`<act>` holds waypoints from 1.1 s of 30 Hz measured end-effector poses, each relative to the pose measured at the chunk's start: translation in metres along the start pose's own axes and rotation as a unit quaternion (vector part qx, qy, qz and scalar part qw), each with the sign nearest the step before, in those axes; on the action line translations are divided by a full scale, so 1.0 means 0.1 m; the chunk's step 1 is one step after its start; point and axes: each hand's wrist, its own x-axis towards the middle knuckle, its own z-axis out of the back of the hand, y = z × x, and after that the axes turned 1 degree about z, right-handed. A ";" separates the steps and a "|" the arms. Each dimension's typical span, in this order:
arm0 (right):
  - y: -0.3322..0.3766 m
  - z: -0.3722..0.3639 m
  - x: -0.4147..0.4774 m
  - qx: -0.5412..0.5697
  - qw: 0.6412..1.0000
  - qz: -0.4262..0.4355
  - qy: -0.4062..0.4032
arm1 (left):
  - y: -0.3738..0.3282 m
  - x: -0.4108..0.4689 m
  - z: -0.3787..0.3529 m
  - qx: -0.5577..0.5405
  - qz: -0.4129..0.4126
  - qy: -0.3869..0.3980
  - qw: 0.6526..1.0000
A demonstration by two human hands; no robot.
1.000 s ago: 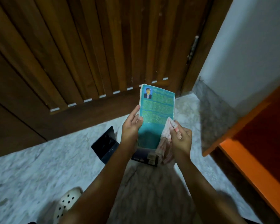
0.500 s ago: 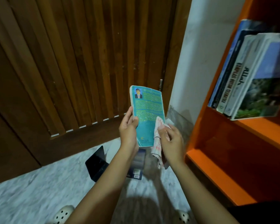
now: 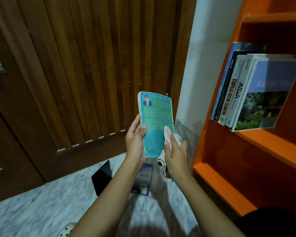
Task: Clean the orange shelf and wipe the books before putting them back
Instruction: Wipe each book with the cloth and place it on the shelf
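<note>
Gripping the teal book (image 3: 156, 124) upright by its left edge, your left hand (image 3: 135, 141) holds it before the wooden door (image 3: 92, 65) — your right hand (image 3: 175, 156) clutches a cloth (image 3: 167, 139) pressed on its cover, beside the orange shelf (image 3: 217, 178) with leaning books (image 3: 246, 93).

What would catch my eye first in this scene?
At centre, the left hand holds up a turquoise book while the right hand presses a pale cloth against its cover. To the right, the bright orange shelf holds a leaning row of books.
</note>
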 end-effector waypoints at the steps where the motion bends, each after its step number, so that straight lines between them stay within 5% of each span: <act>1: 0.01 0.01 0.00 0.010 1.000 0.008 0.000 | -0.01 0.00 0.00 0.006 -0.002 0.003 1.000; 7: 0.22 0.25 0.28 0.093 0.993 0.032 -0.069 | -0.09 -0.01 0.03 0.027 0.003 0.032 0.999; 14: 0.89 0.36 0.89 0.015 0.973 0.209 -0.095 | -0.14 -0.01 -0.11 0.052 -0.002 0.117 0.992; 21: 0.50 0.53 1.19 0.114 0.971 -0.031 -0.209 | -0.28 0.06 -0.11 -0.039 -0.007 0.148 0.988; 26: 0.86 0.22 0.77 0.081 0.962 0.236 -0.108 | -0.30 0.15 -0.23 -0.084 0.000 0.133 0.988; 27: 0.79 0.23 0.79 0.068 0.963 0.236 -0.115 | -0.30 0.16 -0.21 -0.095 0.001 0.130 0.987; 31: 0.40 0.38 0.98 0.093 0.976 0.004 -0.198 | -0.31 0.16 -0.14 -0.110 -0.002 0.112 0.988; 33: 0.46 0.30 0.87 0.139 0.972 0.025 -0.186 | -0.31 0.16 -0.18 -0.117 0.001 0.104 0.988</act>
